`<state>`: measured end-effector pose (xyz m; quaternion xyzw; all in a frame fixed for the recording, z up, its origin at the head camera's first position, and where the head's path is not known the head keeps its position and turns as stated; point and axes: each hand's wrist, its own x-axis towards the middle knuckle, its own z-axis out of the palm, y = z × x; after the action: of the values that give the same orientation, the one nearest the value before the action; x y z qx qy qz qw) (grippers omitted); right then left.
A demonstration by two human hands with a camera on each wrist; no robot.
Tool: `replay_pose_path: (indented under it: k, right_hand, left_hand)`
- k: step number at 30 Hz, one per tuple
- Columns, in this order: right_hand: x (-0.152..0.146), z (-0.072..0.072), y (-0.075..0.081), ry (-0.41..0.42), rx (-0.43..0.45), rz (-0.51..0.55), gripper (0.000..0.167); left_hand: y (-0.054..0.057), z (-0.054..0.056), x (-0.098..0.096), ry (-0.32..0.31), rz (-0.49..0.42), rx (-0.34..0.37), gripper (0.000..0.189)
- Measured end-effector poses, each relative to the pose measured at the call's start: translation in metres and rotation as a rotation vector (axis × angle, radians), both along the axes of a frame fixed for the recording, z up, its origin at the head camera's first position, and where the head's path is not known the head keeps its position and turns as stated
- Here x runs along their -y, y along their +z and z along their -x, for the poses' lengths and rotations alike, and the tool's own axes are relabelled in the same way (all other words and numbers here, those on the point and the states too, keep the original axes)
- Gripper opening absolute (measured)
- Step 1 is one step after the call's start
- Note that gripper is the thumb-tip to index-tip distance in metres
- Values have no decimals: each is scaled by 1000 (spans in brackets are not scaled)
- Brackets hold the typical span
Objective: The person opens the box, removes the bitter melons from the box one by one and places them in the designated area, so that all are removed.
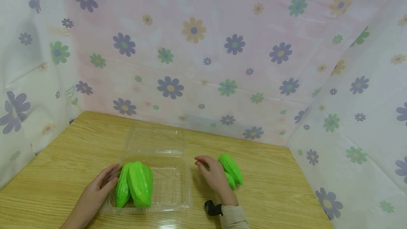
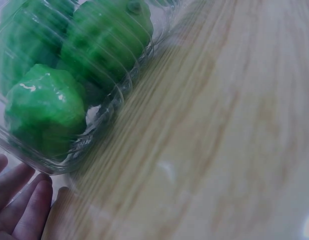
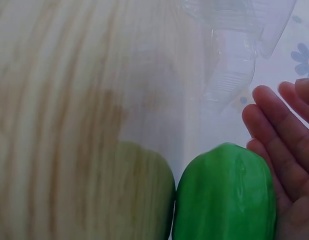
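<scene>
A clear plastic clamshell box (image 1: 173, 206) lies with its lid (image 1: 155, 140) folded back. Glossy green ridged fruits, shaped like star fruit (image 1: 140, 185), lean together in its left part; the left wrist view shows three (image 2: 47, 110) through the wall. My left hand (image 1: 95, 192) is at the box's left side, fingers (image 2: 29, 200) loosely extended by a corner. To the right of the box, my right hand (image 1: 212, 174) hovers over the table, fingers (image 3: 274, 120) lightly bent. Beside its palm is a green fruit (image 3: 224, 195); more fruit (image 1: 230, 168) lies behind the wrist, partly hidden.
The wood-grain table (image 1: 270, 193) is bordered at the back and sides by flower-printed sheeting (image 1: 210, 63). A black wrist-worn device (image 1: 212, 208) sits by my right sleeve (image 1: 233, 216).
</scene>
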<state>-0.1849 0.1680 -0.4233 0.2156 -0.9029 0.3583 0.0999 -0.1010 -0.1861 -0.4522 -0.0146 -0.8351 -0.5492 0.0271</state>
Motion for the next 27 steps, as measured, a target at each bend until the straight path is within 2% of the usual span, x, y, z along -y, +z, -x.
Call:
replay_pose_path:
  k: [11,19,22,24,27]
  right_hand:
    - [-4,2,-6,7,-35,39,24]
    - [-5,2,-5,75,26,116,29]
    - [-5,1,-4,96,49,131,27]
    - [-3,-4,5,101,48,133,23]
    - [-3,-3,4,93,48,132,22]
  left_hand:
    - [2,-1,-2,11,27,30,59]
    - [3,0,-1,1,17,12,58]
    - [1,0,-1,-1,11,13,58]
    - [1,0,-1,-2,2,10,58]
    - [1,0,-1,-3,-9,2,57]
